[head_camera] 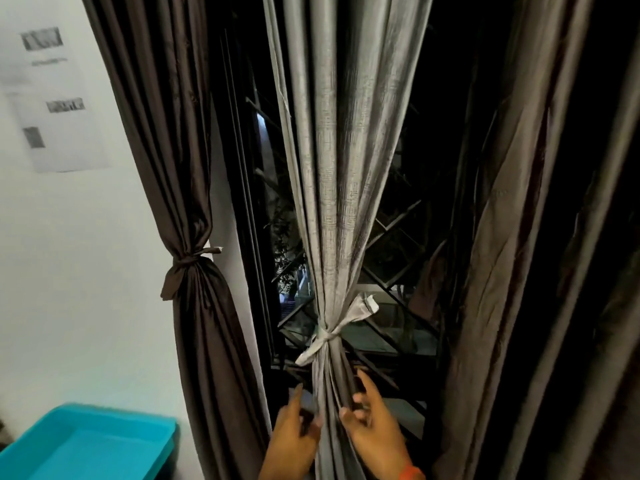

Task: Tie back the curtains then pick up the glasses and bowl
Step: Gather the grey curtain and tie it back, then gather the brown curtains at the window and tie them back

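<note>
Head view. The pleated grey woven curtain (341,168) hangs at centre before the dark window with its black metal grille (398,271), gathered by a knotted grey fabric tie-back (329,336). Your two hands sit just below that knot, one on each side of the bundled cloth. Your left hand (294,441) lies against the curtain's left edge, fingers loosely curled, not clearly gripping. Your right hand (375,427) touches the right edge, index finger extended upward, the others half-bent and unclenched. To the left, a dark brown satin curtain (194,341) hangs tied; another brown curtain (502,271) hangs loose at right. A turquoise plastic tub (86,445) stands lower left.
</note>
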